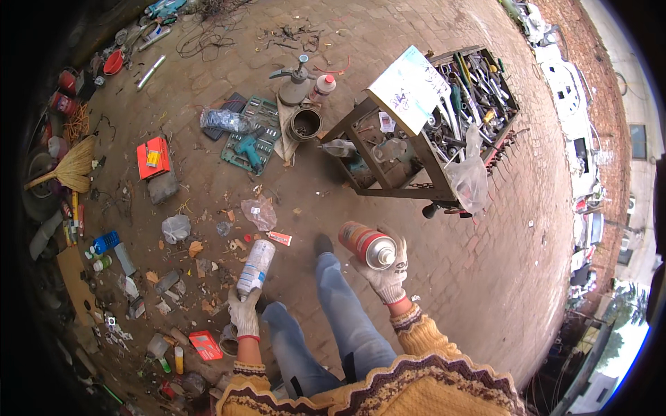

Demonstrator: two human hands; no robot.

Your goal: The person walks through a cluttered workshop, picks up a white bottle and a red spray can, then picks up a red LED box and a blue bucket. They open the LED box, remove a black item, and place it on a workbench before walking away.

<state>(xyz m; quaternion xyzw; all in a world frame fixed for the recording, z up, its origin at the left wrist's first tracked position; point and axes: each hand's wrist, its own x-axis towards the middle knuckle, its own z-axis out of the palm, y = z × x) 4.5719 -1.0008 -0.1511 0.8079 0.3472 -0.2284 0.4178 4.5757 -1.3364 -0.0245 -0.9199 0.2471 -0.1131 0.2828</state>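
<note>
My left hand (244, 315), in a white work glove with a red cuff, is closed round the lower end of a white and blue spray can (256, 267), which points away from me. A red spray can (368, 245) lies tilted in my gloved right hand (390, 277), its silver top and nozzle turned toward me. The fingers wrap its far side and are partly hidden. Just beyond the white can, on the ground, are a small red and white box (279, 238) and a crumpled clear plastic bag (259, 214).
A metal tool cart (388, 182) heaped with wrenches and sockets stands ahead right. Beyond my left hand are an open socket set case (239, 156), a tin (305, 123) and a pump sprayer (294, 87). Litter, boxes and a straw broom (69, 166) spread over the paving at left.
</note>
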